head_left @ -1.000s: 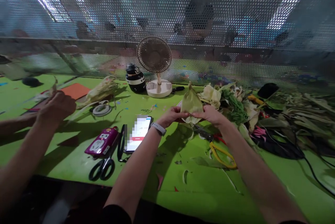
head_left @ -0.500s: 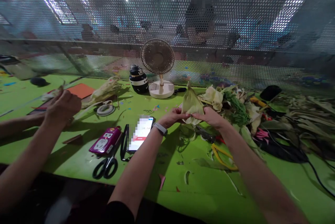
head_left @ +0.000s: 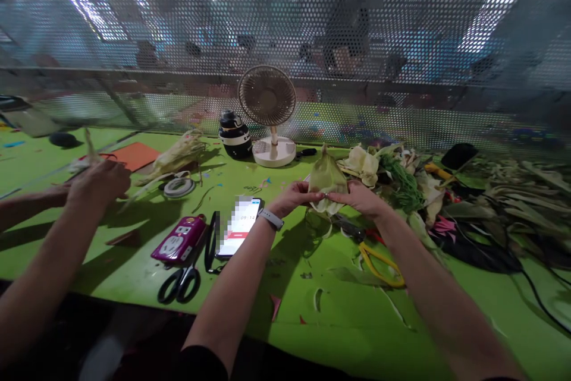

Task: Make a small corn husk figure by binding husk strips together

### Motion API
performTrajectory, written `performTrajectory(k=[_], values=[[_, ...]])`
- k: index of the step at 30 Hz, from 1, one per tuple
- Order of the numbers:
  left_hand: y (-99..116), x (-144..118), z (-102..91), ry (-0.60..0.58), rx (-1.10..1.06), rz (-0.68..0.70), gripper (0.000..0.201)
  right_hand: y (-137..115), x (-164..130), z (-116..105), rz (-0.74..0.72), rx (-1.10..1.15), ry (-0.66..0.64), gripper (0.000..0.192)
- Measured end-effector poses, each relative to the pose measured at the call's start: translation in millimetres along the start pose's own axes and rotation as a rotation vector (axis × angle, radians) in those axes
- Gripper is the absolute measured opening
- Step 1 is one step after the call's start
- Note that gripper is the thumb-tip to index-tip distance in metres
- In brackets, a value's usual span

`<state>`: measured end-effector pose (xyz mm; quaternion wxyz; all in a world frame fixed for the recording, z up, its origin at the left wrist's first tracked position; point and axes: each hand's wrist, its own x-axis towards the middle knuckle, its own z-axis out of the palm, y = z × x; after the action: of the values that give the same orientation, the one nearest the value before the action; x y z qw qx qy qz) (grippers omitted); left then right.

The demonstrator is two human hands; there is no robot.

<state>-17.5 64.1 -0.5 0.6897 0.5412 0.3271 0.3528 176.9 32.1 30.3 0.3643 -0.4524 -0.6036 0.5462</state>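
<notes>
Both my hands hold one pale green corn husk leaf (head_left: pixel 327 176) upright above the green table (head_left: pixel 339 321). My left hand (head_left: pixel 294 198), with a watch on its wrist, pinches the leaf's lower left edge. My right hand (head_left: pixel 360 198) pinches its lower right edge, fingertips nearly meeting the left ones. The leaf's pointed tip stands up toward the fan. Yellow-handled scissors (head_left: pixel 379 262) lie on the table just below my right forearm.
A co-worker's hands (head_left: pixel 96 182) work a husk at the left. A phone (head_left: pixel 238 226), a pink power strip (head_left: pixel 178 239), black scissors (head_left: pixel 181 283), a tape roll (head_left: pixel 177 186) and a small fan (head_left: pixel 267 113) stand around. A heap of husks (head_left: pixel 446 191) lies right, before a perforated metal screen (head_left: pixel 178 42).
My hands and the leaf have stayed almost in place. The co-worker's hands at the left have shifted slightly lower and leftward.
</notes>
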Motion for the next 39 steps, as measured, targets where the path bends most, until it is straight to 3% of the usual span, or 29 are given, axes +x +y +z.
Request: performTrajectory(k=[8,12,15,32,39], values=[[1,2,7.2,0.019,0.038,0.036,0.038,9,5,-8,-0.040,-0.149,0.005,0.035],[-7,9,7.5,0.089,0.056,0.091,0.039,12,7,-8,-0.017,-0.260,0.107,0.028],[-11,12,6.0,0.075,0.071,0.098,0.039,15,8,-8,-0.018,-0.302,0.128,0.028],[-5,7,15.3,0.023,0.120,0.128,0.044,15,4,-13,0.041,-0.202,0.076,0.031],[-5,9,10.2,-0.011,0.197,0.131,0.044,16,6,-12,-0.052,-0.177,0.038,0.035]])
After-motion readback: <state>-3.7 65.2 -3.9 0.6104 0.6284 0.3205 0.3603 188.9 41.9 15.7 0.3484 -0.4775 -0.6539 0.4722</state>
